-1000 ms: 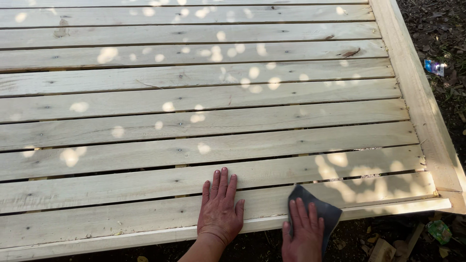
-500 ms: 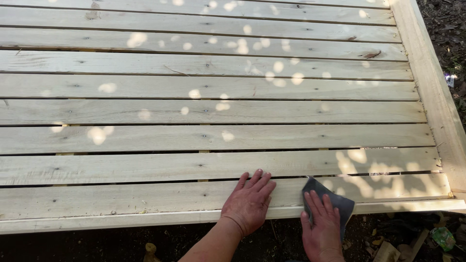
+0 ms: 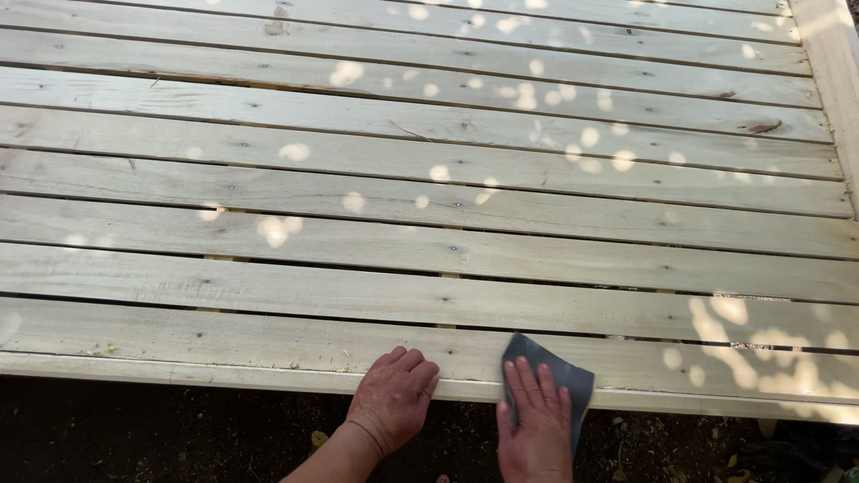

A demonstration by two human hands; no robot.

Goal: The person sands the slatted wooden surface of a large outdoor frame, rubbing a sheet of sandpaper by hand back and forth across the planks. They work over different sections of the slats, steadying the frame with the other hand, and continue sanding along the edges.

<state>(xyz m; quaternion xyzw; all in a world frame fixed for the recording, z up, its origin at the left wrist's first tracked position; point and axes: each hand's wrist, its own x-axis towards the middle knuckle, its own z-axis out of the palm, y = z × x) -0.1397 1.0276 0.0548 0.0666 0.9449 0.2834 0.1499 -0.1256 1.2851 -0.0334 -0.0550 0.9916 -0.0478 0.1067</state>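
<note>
A large slatted platform (image 3: 429,206) of pale, rough-sawn wooden boards, laid side by side with narrow gaps and dotted with nail heads and spots of sunlight, fills most of the view above dark, littered soil (image 3: 134,429). A dark grey, flexible abrasive sheet (image 3: 573,380) lies on the nearest board's front edge, partly hanging over it. The right hand (image 3: 535,425) lies flat on this sheet, fingers extended and slightly spread, pressing rather than gripping, while the left hand (image 3: 392,400) rests just beside it on the same edge, fingers curled over the wood, holding nothing.
</note>
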